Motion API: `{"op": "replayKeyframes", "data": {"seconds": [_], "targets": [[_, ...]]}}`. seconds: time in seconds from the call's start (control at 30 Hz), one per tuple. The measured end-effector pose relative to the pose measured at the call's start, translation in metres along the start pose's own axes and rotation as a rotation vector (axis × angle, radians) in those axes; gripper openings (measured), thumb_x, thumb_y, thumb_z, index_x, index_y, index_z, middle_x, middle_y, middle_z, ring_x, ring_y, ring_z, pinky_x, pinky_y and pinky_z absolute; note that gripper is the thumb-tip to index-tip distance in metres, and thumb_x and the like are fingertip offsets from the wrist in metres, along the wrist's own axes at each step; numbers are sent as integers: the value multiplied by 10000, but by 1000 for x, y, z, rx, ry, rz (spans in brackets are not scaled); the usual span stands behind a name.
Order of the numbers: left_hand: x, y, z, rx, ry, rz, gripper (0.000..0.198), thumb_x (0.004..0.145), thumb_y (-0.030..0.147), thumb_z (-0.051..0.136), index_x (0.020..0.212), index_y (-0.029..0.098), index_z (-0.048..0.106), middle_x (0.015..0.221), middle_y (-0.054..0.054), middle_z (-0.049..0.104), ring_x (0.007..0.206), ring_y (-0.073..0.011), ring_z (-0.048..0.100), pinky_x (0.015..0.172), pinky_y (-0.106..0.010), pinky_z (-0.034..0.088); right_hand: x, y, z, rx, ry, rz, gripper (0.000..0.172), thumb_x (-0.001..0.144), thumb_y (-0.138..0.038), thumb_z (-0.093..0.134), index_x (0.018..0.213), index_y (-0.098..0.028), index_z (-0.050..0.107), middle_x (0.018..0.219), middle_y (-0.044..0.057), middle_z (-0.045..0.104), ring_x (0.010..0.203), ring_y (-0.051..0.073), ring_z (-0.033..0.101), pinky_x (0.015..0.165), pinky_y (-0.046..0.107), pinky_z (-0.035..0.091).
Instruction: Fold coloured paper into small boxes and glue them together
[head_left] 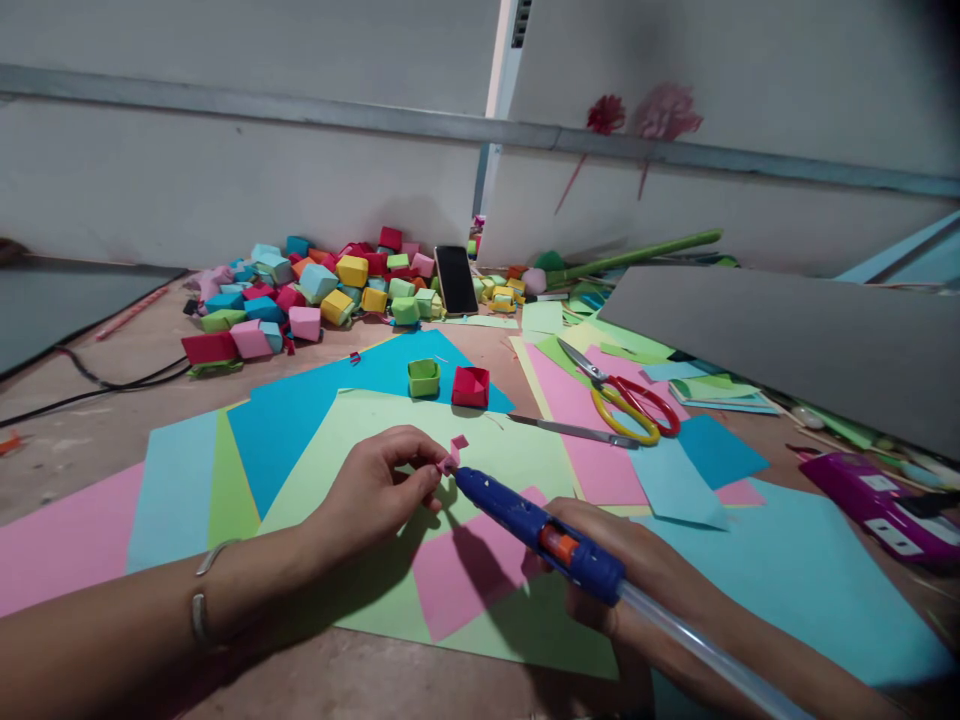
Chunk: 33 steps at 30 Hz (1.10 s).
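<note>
My left hand [394, 475] pinches a small folded strip of pink paper [458, 443] between thumb and fingertips. In my right hand [600, 540] is a blue glue gun [517, 515] with a clear glue stick [705, 645] reaching out of its rear. The gun's nozzle meets or nearly meets the pink paper; I cannot tell whether they touch. Below lies a pale green sheet [360, 590] bearing a pink paper piece [465, 580]. Just beyond the hands stand a green paper box [424, 378] and a red paper box [470, 387], both small and open-topped.
Scissors [630, 400] and a slim cutter [574, 431] lie to the right on coloured paper. A heap of paper cubes [315, 285] and a phone [456, 280] are at the back. A grey board [795, 345] and a purple tool [877, 505] stand right; a black cable [97, 385] lies left.
</note>
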<state>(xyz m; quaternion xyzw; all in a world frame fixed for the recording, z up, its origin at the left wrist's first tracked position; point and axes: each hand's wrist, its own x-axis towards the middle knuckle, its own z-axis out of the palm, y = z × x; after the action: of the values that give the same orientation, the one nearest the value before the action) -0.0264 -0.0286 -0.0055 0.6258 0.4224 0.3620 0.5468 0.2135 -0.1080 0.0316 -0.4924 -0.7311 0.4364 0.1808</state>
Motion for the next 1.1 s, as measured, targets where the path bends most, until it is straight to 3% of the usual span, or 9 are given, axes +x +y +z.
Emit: {"op": "replayKeyframes", "data": {"seconds": [0.17, 0.23, 0.4, 0.47, 0.6, 0.73, 0.87, 1.0, 1.1], "targets": [[0, 2, -3, 50, -11, -8, 164, 820, 306, 641, 774, 149, 655, 897, -54, 603, 585, -135, 638, 564, -281, 538, -13, 3, -9, -134, 3, 61, 144, 946, -348, 482, 924, -230, 562, 868, 11, 620, 739, 159, 573, 647, 241, 454], [0, 0, -5, 54, -21, -24, 186, 829, 337, 648, 780, 158, 653, 853, -48, 608, 601, -144, 634, 572, -279, 537, -26, 10, -26, -235, 104, 19, 142, 928, -345, 508, 972, -240, 593, 959, 33, 656, 826, 190, 618, 710, 266, 485], [2, -14, -8, -14, -61, -140, 251, 824, 439, 674, 906, 201, 670, 740, -37, 639, 644, -173, 622, 584, -276, 518, -66, 50, -108, -771, 615, -2, 395, 854, -333, 536, 1234, -232, 577, 1218, 118, 649, 1085, 325, 613, 893, 440, 479], [3, -18, -9, -67, -82, -202, 307, 787, 473, 707, 940, 209, 675, 774, -50, 659, 669, -191, 626, 593, -286, 517, -78, 70, -143, -949, 676, 174, 440, 849, -342, 509, 1260, -201, 578, 1230, 143, 651, 1086, 340, 623, 884, 458, 484], [1, -19, -11, -125, -63, -289, 368, 721, 497, 756, 946, 214, 688, 808, -51, 667, 678, -193, 610, 592, -277, 497, -86, 109, -186, -1007, 668, 300, 388, 827, -338, 528, 1153, -161, 643, 1111, 165, 703, 979, 337, 670, 796, 420, 509], [0, -12, -10, -82, 38, -277, 329, 718, 478, 759, 889, 207, 684, 622, 1, 581, 591, -140, 522, 517, -211, 401, -79, 141, -196, -1021, 563, 308, 379, 818, -298, 568, 1170, -180, 643, 1080, 155, 716, 928, 299, 681, 729, 355, 509], [2, -7, -7, -159, 89, -261, 278, 729, 424, 750, 850, 187, 669, 573, 24, 522, 529, -114, 471, 477, -198, 340, -63, 150, -202, -1029, 500, 283, 386, 788, -292, 614, 1124, -112, 679, 821, 181, 711, 676, 264, 663, 579, 325, 467], [5, -4, -6, -202, 91, -221, 203, 741, 330, 740, 871, 185, 681, 640, 27, 543, 533, -80, 459, 496, -186, 351, -24, 112, -188, -1005, 474, 153, 373, 830, -274, 550, 1155, -137, 671, 1059, 200, 674, 859, 286, 665, 669, 342, 486], [6, -4, -6, -205, 89, -196, 160, 757, 297, 723, 860, 183, 678, 648, 29, 545, 533, -71, 457, 501, -186, 357, 15, 58, -150, -858, 373, -105, 351, 905, -313, 490, 1211, -222, 636, 1192, 131, 640, 1015, 260, 632, 797, 348, 498]]}}
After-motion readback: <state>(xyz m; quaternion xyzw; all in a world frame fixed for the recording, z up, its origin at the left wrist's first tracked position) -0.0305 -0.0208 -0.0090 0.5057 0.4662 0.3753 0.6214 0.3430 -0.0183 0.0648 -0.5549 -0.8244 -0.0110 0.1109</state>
